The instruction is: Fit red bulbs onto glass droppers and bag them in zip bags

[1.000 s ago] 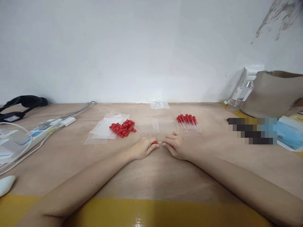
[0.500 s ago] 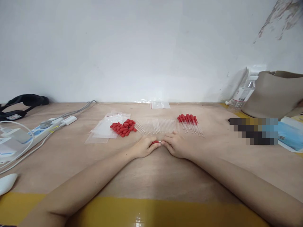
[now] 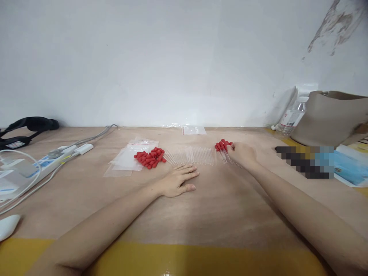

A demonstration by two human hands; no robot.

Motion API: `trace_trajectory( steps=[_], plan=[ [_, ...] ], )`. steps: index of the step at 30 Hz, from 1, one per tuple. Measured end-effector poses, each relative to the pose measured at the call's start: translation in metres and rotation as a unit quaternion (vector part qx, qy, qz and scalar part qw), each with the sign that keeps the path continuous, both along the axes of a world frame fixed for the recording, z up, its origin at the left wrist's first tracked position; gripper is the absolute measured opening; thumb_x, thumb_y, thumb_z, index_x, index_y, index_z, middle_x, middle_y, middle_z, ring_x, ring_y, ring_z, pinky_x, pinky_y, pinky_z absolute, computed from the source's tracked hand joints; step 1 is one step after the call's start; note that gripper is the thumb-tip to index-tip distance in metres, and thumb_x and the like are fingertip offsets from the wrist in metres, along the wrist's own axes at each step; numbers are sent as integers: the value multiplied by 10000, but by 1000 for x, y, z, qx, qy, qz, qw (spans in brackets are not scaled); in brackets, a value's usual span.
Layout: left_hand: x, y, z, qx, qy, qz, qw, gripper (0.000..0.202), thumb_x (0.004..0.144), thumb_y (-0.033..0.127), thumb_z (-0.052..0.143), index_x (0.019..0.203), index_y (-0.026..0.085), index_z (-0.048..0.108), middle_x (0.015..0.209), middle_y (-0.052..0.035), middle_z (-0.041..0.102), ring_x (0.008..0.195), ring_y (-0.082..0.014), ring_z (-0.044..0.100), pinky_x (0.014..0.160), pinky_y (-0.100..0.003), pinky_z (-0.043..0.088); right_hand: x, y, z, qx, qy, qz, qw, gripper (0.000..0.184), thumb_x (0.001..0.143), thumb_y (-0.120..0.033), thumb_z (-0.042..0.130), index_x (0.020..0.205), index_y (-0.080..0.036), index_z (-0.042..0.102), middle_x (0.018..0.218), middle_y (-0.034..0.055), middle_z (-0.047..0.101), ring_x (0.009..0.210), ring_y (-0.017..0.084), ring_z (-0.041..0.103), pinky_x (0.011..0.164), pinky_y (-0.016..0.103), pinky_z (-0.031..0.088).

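My left hand (image 3: 178, 180) lies flat on the wooden table (image 3: 201, 207) with its fingers stretched out, holding nothing, just in front of a row of clear glass tubes (image 3: 191, 155). My right hand (image 3: 242, 153) rests at the pile of finished droppers with red bulbs (image 3: 223, 147), fingers curled at them; whether it still grips a dropper is hidden. A heap of loose red rubber bulbs (image 3: 150, 157) lies left of the tubes.
Clear plastic bags (image 3: 126, 158) lie beside the bulbs, another small bag (image 3: 194, 130) by the wall. A power strip with cables (image 3: 48, 161) and black strap (image 3: 25, 126) are at the left. A water bottle (image 3: 292, 113) and brown bag (image 3: 330, 115) stand at the right.
The hands, which were together at the middle pinching a red bulb and a tube, have parted. The right hand moved right to the dropper pile; the left hand opened flat.
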State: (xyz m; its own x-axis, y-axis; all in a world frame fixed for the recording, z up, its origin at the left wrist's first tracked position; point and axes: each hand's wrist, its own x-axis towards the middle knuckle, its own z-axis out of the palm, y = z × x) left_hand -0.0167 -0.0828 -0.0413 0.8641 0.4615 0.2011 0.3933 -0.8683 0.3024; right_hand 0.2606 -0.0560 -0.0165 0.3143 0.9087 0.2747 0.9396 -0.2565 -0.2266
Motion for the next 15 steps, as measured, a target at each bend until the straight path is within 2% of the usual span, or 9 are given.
trace_trajectory(
  steps=[5, 8, 12, 15],
  plan=[
    [-1, 2, -2, 3, 20, -6, 1000, 518, 842, 438, 426, 1315, 258, 317, 1382, -58, 309, 1284, -204, 253, 1055, -414, 166, -12, 14, -6, -6, -24, -41, 999, 340, 799, -296, 332, 800, -136, 632, 837, 152, 640, 815, 271, 589, 699, 363, 329],
    [-1, 2, -2, 1, 16, -8, 1000, 522, 841, 440, 428, 1318, 264, 311, 1380, -56, 312, 1283, -203, 256, 1054, -412, 171, -11, 20, -14, -15, -13, -48, 999, 337, 797, -333, 353, 837, -130, 619, 825, 153, 636, 813, 275, 588, 720, 374, 316],
    [0, 2, -1, 7, 26, 0, 1000, 520, 842, 445, 420, 1319, 270, 309, 1383, -50, 307, 1284, -205, 254, 1053, -412, 171, -9, 20, -22, 25, -18, -21, 999, 328, 797, -370, 365, 899, -138, 573, 773, 109, 631, 765, 245, 580, 737, 376, 291],
    [1, 2, -1, 11, 40, 3, 999, 521, 847, 447, 408, 1323, 264, 302, 1387, -51, 296, 1288, -201, 244, 1056, -408, 162, -15, 16, -25, 43, -31, 30, 998, 298, 797, -379, 370, 810, -170, 582, 744, 74, 625, 747, 224, 562, 750, 382, 274]
  ],
)
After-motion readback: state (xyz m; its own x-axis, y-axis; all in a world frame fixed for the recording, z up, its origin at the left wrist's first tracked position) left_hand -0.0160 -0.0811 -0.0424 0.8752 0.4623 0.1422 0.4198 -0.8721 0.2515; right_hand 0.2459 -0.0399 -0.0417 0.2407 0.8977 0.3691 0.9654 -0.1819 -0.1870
